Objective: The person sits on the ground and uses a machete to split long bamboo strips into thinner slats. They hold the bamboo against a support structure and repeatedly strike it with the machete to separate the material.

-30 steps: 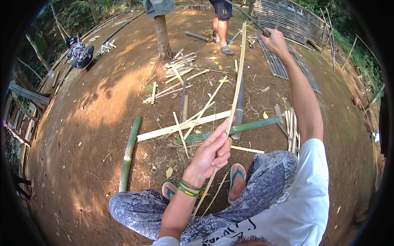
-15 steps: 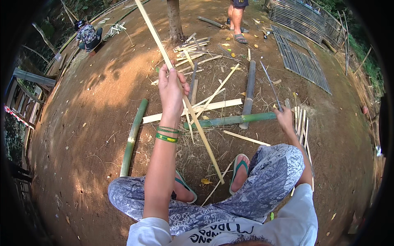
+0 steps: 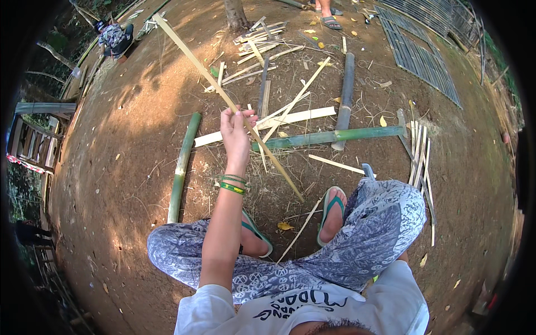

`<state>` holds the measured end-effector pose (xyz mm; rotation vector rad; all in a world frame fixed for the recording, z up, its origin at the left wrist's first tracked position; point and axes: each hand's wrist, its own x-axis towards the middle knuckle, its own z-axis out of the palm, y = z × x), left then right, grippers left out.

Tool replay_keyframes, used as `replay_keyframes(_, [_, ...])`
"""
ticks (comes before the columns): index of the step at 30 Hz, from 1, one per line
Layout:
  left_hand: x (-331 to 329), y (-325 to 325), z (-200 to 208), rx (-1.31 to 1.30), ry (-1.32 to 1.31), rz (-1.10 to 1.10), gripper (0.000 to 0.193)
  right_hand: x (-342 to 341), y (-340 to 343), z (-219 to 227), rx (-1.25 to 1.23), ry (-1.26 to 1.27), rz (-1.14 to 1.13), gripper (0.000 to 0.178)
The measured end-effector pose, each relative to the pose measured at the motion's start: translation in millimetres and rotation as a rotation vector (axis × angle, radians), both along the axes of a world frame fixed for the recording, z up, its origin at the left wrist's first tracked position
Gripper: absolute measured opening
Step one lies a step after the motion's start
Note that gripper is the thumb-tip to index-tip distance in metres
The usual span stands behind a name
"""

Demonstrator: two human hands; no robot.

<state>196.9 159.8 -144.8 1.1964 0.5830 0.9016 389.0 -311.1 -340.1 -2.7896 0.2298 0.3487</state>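
Note:
A long, flat bamboo strip (image 3: 192, 57) slants from the upper left down towards my feet. Near its middle, my left hand (image 3: 237, 124) pinches it between thumb and fingers, some fingertips spread beyond it. The strip's lower end hangs above the ground between my sandals. My right hand is hidden behind my raised right knee. Past that knee pokes the grey tip of a blade (image 3: 368, 170); its handle cannot be seen. Beyond my left hand, a pale split bamboo slat (image 3: 307, 116) and a green bamboo pole (image 3: 312, 138) lie on the ground.
Another green pole (image 3: 184, 162) lies at left, a dark bamboo pole (image 3: 345, 89) ahead. Thin strips (image 3: 419, 153) rest by my right knee. Farther off are a strip pile (image 3: 265, 42), a tree trunk (image 3: 235, 14), a slatted panel (image 3: 419, 61), a crouching person (image 3: 115, 40) and someone's feet.
My right hand, which gripped a long blade out to the right, has drawn back behind my knee. My left hand still holds the strip, now tilted more to the left.

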Motion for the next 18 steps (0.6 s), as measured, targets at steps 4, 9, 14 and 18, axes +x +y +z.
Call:
replay_keyframes(4, [19.7, -22.1, 6.5, 0.064, 0.059, -0.115, 0.018, 48.0, 38.3, 51.9, 0.362, -0.134, 0.289, 0.05])
replay_keyframes(9, [32.4, -46.1, 13.3, 0.111, 0.051, -0.269, 0.019, 52.5, 182.2, 269.3, 0.713, 0.134, 0.907, 0.049])
replay_keyframes(14, [37.8, -77.3, 22.4, 0.153, 0.022, -0.345, 0.021, -0.9, 285.7, 373.3, 0.662, -0.188, 1.188, 0.054])
replay_keyframes(18, [36.9, -88.2, 18.2, 0.191, 0.036, -0.31, 0.019, -19.2, 328.0, 388.3, 0.612, -0.469, 1.223, 0.038])
